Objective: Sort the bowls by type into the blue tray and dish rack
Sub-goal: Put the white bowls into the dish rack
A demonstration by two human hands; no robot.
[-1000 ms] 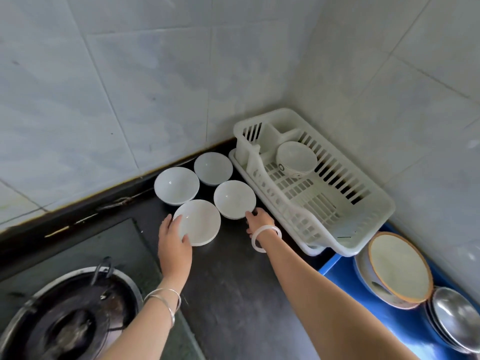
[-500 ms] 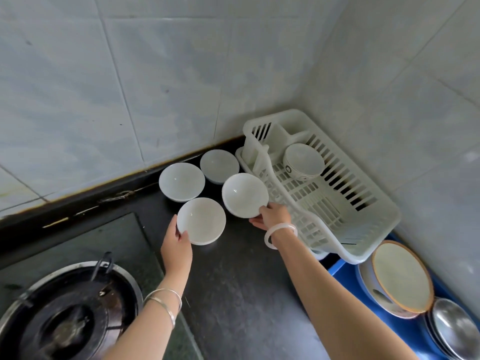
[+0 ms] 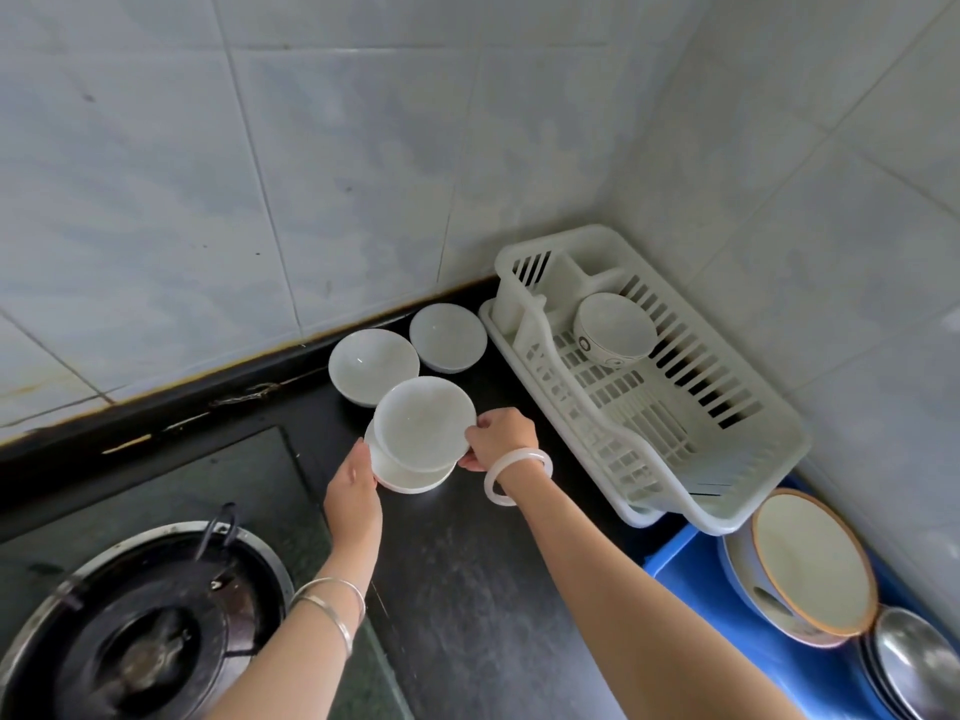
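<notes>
A: White glazed bowl, right hand grip pinched on its rim, held over a second bowl steadied by the left hand on the dark surface.

B: Elsewhere?

A: Two bowls by the wall; dish rack and blue tray to the right.

B: Hazard?

A: A rim pinch may slip; glaze chips if the bowl drops into the stack.
</notes>
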